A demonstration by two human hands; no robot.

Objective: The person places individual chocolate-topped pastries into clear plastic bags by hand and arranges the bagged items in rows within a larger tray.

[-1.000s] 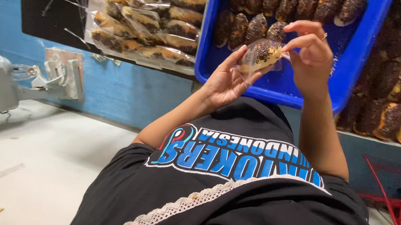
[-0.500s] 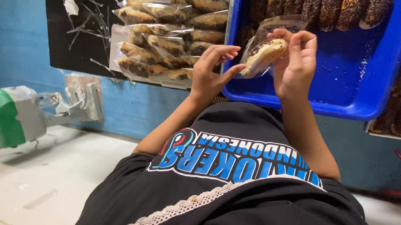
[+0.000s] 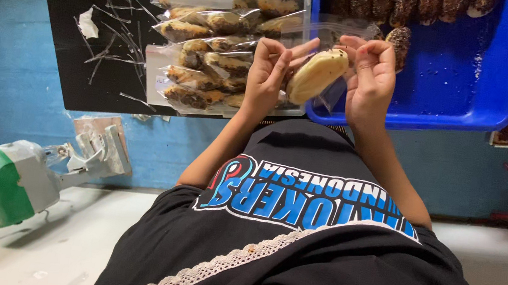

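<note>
Here two hands (image 3: 321, 74) hold one bagged pastry (image 3: 316, 75)

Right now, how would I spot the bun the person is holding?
Find the big blue plastic tray. Just beside its corner, the left hand and right hand hold one pale yellow oval bun in a clear plastic bag. Unlike the chocolate-topped pastries in the tray, it shows a plain pale side.

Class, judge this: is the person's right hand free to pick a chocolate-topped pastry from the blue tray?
Probably not yet: the right hand holds the clear bag around a pastry, though the blue tray lies beside it, unobstructed.
</note>
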